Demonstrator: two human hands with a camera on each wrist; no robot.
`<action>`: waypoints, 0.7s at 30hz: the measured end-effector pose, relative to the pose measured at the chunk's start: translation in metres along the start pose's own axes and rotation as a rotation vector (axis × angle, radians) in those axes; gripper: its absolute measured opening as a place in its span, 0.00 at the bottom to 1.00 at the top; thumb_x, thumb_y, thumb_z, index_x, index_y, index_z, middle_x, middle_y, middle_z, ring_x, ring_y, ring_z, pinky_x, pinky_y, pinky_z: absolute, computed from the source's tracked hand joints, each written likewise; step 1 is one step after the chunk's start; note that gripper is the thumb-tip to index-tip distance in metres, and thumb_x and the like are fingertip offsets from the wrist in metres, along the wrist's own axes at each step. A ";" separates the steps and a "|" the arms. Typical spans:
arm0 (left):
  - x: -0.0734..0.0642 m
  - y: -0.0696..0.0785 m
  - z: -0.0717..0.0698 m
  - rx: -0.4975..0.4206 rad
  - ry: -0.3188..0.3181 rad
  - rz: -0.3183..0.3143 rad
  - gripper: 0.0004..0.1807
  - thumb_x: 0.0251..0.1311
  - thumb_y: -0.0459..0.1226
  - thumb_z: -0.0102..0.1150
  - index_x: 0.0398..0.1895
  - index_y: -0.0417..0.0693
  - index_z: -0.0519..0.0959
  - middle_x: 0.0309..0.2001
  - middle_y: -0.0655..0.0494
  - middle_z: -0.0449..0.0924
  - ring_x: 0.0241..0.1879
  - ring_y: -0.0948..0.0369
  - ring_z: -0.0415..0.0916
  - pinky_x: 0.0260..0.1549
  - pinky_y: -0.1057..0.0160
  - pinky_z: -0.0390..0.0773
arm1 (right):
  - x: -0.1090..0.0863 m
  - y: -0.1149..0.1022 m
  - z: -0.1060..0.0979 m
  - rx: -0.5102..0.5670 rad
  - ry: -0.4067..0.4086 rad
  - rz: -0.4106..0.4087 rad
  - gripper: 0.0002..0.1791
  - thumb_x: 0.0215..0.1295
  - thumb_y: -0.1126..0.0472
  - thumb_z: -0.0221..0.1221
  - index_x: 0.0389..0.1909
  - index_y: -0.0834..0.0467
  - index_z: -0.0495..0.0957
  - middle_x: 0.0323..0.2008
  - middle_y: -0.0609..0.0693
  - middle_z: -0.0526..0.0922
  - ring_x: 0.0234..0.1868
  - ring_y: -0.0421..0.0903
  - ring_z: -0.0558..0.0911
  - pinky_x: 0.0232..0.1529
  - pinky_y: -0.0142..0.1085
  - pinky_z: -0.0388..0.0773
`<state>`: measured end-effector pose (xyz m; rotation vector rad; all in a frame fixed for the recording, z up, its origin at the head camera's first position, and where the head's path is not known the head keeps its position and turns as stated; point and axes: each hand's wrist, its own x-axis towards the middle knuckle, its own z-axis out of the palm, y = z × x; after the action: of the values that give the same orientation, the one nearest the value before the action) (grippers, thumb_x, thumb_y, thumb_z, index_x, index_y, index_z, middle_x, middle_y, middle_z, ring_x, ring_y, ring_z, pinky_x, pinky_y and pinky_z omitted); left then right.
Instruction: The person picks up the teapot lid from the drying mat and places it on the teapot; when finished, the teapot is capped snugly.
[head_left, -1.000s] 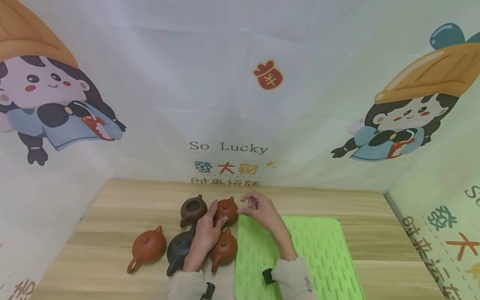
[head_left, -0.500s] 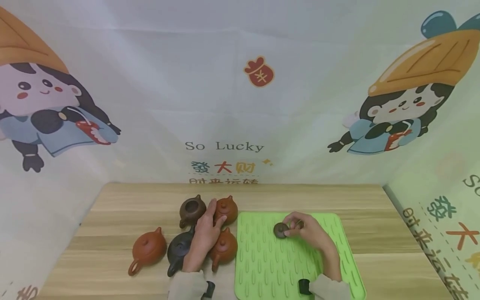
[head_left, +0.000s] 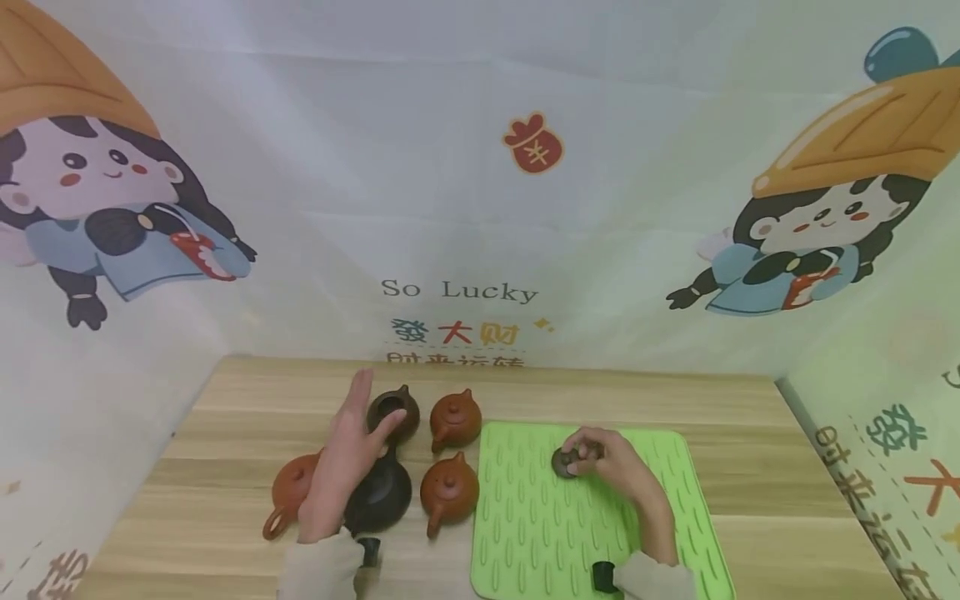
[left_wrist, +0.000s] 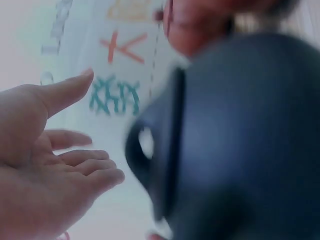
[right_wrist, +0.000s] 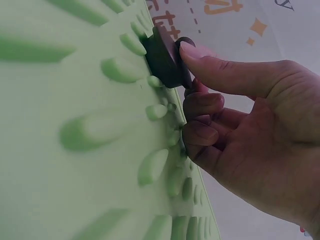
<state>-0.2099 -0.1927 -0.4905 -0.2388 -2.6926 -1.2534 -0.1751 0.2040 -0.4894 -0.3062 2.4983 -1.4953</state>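
My right hand (head_left: 621, 472) pinches the knob of a small dark teapot lid (right_wrist: 167, 57) between thumb and fingers, low on the green ridged mat (head_left: 517, 517). In the head view my left hand (head_left: 347, 454) stretches over the teapots with its fingers straight and thumb spread. It partly covers a brown teapot (head_left: 409, 407) whose top opening is uncovered, and a black teapot (head_left: 386, 498). The left wrist view has the black teapot (left_wrist: 245, 135) close up, with the open palm (left_wrist: 55, 170) beside it and nothing in its grasp.
Two reddish-orange teapots with lids, one at the back (head_left: 456, 419) and one nearer (head_left: 449, 493), stand by the mat's left edge. Another orange teapot (head_left: 288, 485) sits at the far left, partly behind my left hand. A printed cloth (head_left: 360, 167) hangs behind the wooden table (head_left: 247, 408).
My right hand has moved right from beside the back orange teapot to the mat, with the dark lid now visible there. My left hand has left that teapot and shifted left.
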 end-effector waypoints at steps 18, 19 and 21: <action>-0.003 -0.008 -0.004 -0.044 -0.167 -0.283 0.48 0.78 0.39 0.67 0.87 0.29 0.49 0.82 0.22 0.54 0.82 0.29 0.55 0.78 0.30 0.63 | 0.000 -0.002 0.002 0.008 -0.025 0.042 0.10 0.68 0.74 0.70 0.48 0.68 0.85 0.34 0.50 0.73 0.36 0.47 0.72 0.43 0.36 0.76; -0.003 -0.009 -0.004 -0.044 -0.165 -0.284 0.48 0.78 0.38 0.66 0.87 0.30 0.50 0.82 0.22 0.55 0.82 0.29 0.55 0.77 0.30 0.63 | 0.000 -0.001 0.002 0.010 -0.026 0.041 0.10 0.68 0.74 0.70 0.48 0.68 0.85 0.34 0.49 0.73 0.36 0.46 0.72 0.43 0.36 0.76; -0.003 -0.010 -0.003 -0.047 -0.160 -0.289 0.47 0.78 0.38 0.66 0.88 0.31 0.50 0.82 0.23 0.55 0.82 0.29 0.55 0.78 0.30 0.63 | -0.001 -0.001 0.002 0.015 -0.026 0.038 0.10 0.68 0.74 0.70 0.48 0.68 0.85 0.34 0.49 0.73 0.36 0.46 0.72 0.43 0.36 0.75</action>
<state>-0.2092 -0.2015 -0.4973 0.0501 -2.9176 -1.4312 -0.1737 0.2018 -0.4897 -0.2720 2.4579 -1.4847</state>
